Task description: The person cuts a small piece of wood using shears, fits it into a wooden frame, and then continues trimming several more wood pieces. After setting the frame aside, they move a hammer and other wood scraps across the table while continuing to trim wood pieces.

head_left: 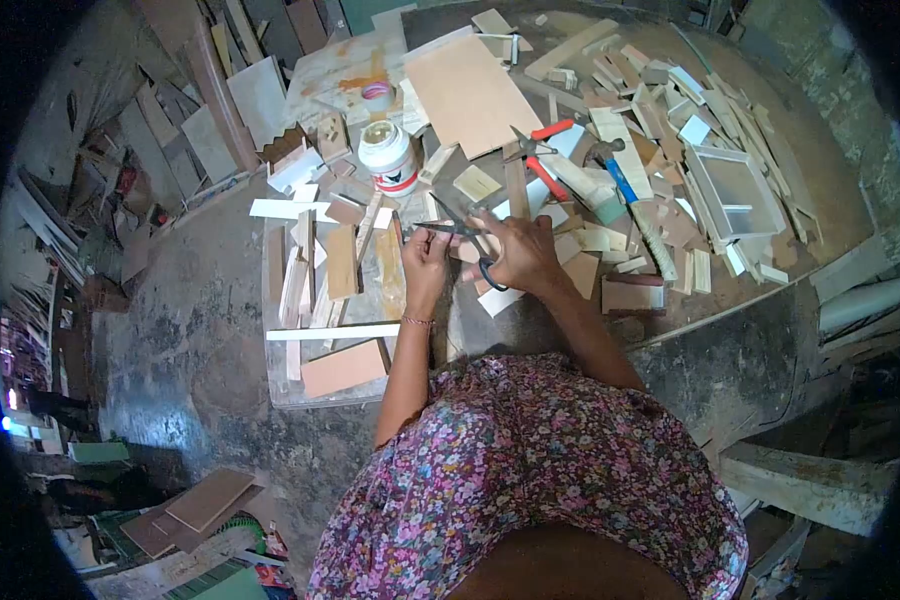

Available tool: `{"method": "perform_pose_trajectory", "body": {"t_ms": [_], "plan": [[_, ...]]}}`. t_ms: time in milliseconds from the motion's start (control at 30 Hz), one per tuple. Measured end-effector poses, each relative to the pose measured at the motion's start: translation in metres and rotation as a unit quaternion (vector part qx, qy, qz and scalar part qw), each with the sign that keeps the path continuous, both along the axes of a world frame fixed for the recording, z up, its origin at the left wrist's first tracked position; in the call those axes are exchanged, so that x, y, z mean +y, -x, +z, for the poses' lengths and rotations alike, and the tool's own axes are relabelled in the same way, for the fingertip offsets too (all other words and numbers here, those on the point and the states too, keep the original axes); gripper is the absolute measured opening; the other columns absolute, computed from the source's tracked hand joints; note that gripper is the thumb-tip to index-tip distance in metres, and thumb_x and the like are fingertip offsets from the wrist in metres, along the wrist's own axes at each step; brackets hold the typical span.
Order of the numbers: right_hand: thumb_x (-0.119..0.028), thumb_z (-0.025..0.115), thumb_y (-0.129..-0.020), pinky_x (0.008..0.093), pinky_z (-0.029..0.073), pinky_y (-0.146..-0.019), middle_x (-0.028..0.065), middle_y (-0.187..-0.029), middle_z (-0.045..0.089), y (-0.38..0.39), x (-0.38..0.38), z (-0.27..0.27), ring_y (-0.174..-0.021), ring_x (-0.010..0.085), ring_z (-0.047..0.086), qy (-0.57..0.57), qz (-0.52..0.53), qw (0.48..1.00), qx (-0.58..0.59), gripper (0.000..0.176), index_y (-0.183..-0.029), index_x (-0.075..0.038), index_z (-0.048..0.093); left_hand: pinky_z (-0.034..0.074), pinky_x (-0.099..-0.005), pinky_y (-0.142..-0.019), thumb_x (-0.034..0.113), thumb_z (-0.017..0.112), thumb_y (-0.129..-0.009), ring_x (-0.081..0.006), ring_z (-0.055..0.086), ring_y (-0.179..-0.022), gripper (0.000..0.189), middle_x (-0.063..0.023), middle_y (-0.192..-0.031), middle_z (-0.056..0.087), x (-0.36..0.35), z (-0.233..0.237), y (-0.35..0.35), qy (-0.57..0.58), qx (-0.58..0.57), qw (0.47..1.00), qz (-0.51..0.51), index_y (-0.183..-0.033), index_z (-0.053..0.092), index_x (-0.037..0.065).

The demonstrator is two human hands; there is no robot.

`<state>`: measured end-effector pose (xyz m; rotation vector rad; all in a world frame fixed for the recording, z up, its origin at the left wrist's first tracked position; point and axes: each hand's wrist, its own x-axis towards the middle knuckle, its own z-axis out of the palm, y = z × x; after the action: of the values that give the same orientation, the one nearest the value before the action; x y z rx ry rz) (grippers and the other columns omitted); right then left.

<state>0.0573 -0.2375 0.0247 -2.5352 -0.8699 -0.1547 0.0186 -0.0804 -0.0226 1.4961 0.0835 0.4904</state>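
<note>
My right hand (523, 252) is closed around the dark-handled scissors (488, 276), whose blades stand apart and point left toward my other hand. My left hand (425, 262) is pinched together close beside the blade tips; whatever lies between its fingers is too small to make out. Just beyond the hands stands an open white glue jar (387, 158) with a red band. Small wood strips and offcuts lie around both hands, among them a light wooden block (342, 262) to the left.
Red-handled pliers (540, 165) and a blue-handled hammer (618, 178) lie right of the jar. A large brown board (470, 95) is at the back. A clear-topped box frame (735, 190) sits among many wood scraps on the right. A white strip (335, 332) lies near the front left.
</note>
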Motion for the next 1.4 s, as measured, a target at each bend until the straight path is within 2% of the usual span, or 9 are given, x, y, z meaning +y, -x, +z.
{"method": "perform_pose_trajectory", "body": {"t_ms": [167, 367, 467, 667, 767, 867, 967, 1267, 1400], "plan": [[-0.063, 0.069, -0.046, 0.0422, 0.035, -0.069, 0.016, -0.079, 0.06, 0.002, 0.004, 0.016, -0.078, 0.0307, 0.058, 0.028, -0.009, 0.999, 0.035, 0.093, -0.117, -0.006, 0.048, 0.043, -0.021, -0.058, 0.013, 0.052, -0.086, -0.0092, 0.055, -0.065, 0.016, -0.007, -0.075, 0.061, -0.002, 0.006, -0.002, 0.024, -0.01, 1.0, 0.012, -0.081, 0.055, -0.002], [-0.061, 0.071, -0.046, 0.0461, 0.039, -0.071, 0.0177, -0.08, 0.06, -0.005, 0.002, -0.005, -0.077, 0.0357, 0.058, -0.053, 0.017, 0.998, -0.03, 0.095, -0.117, -0.004, 0.046, 0.042, -0.0216, -0.059, 0.013, 0.048, -0.087, -0.0097, 0.055, -0.068, 0.014, -0.0076, -0.079, 0.061, -0.008, 0.012, 0.003, 0.034, 0.001, 0.999, 0.008, -0.085, 0.054, 0.0], [-0.059, 0.072, -0.047, 0.0439, 0.042, -0.069, 0.0171, -0.078, 0.06, 0.001, 0.002, 0.013, -0.075, 0.0353, 0.058, -0.033, 0.007, 0.999, -0.01, 0.092, -0.115, -0.002, 0.047, 0.043, -0.0225, -0.063, 0.015, 0.046, -0.089, -0.0102, 0.055, -0.071, 0.016, -0.0075, -0.082, 0.061, -0.003, 0.005, 0.002, 0.053, 0.006, 0.998, -0.014, -0.089, 0.053, 0.0], [-0.056, 0.074, -0.048, 0.0341, 0.048, -0.062, 0.0153, -0.068, 0.06, -0.009, 0.006, -0.009, -0.068, 0.0286, 0.062, -0.128, -0.011, 0.989, 0.074, 0.085, -0.108, 0.0, 0.054, 0.044, -0.0228, -0.071, 0.016, 0.046, -0.089, -0.0107, 0.055, -0.076, 0.017, -0.0071, -0.085, 0.06, -0.002, 0.013, 0.0, 0.096, -0.042, 0.994, -0.039, -0.092, 0.052, 0.0], [-0.056, 0.074, -0.047, 0.0344, 0.048, -0.063, 0.0146, -0.068, 0.061, -0.007, 0.004, 0.0, -0.066, 0.0286, 0.062, -0.114, -0.013, 0.991, 0.074, 0.085, -0.108, 0.001, 0.054, 0.044, -0.0225, -0.071, 0.012, 0.048, -0.088, -0.0102, 0.055, -0.076, 0.014, -0.0066, -0.086, 0.06, 0.001, 0.01, 0.0, 0.081, -0.022, 0.996, -0.01, -0.094, 0.051, 0.0], [-0.056, 0.074, -0.047, 0.0355, 0.048, -0.063, 0.0138, -0.068, 0.061, 0.0, 0.003, 0.01, -0.066, 0.0289, 0.061, -0.116, 0.008, 0.99, 0.077, 0.086, -0.109, -0.001, 0.054, 0.04, -0.0187, -0.064, 0.013, 0.052, -0.086, -0.0077, 0.052, -0.071, 0.014, -0.0035, -0.082, 0.059, -0.004, 0.016, 0.001, 0.122, -0.025, 0.992, 0.008, -0.094, 0.052, 0.002], [-0.063, 0.069, -0.046, 0.0391, 0.047, -0.063, 0.0184, -0.072, 0.061, 0.005, 0.004, 0.01, -0.07, 0.0332, 0.061, -0.102, 0.034, 0.993, 0.041, 0.083, -0.099, 0.0, 0.056, 0.039, -0.0171, -0.063, 0.008, 0.053, -0.084, -0.0062, 0.051, -0.07, 0.009, -0.0013, -0.08, 0.057, 0.008, -0.002, 0.0, 0.074, -0.023, 0.997, -0.023, -0.09, 0.053, 0.002], [-0.062, 0.069, -0.046, 0.0428, 0.043, -0.062, 0.0161, -0.068, 0.06, 0.003, 0.009, 0.003, -0.067, 0.0332, 0.06, -0.071, 0.017, 0.997, -0.014, 0.082, -0.098, 0.0, 0.057, 0.04, -0.0199, -0.068, 0.003, 0.055, -0.081, -0.0065, 0.05, -0.075, 0.005, 0.0013, -0.08, 0.054, 0.014, 0.002, 0.003, 0.04, -0.006, 0.999, 0.0, -0.085, 0.053, 0.003], [-0.058, 0.072, -0.046, 0.042, 0.044, -0.065, 0.0142, -0.067, 0.061, 0.0, 0.009, 0.001, -0.066, 0.033, 0.06, -0.068, 0.024, 0.997, -0.013, 0.085, -0.11, -0.005, 0.054, 0.041, -0.0204, -0.07, 0.005, 0.059, -0.079, -0.0071, 0.052, -0.076, 0.008, 0.0015, -0.08, 0.054, 0.011, 0.01, 0.004, 0.044, 0.0, 0.999, 0.003, -0.086, 0.054, 0.002]]}}
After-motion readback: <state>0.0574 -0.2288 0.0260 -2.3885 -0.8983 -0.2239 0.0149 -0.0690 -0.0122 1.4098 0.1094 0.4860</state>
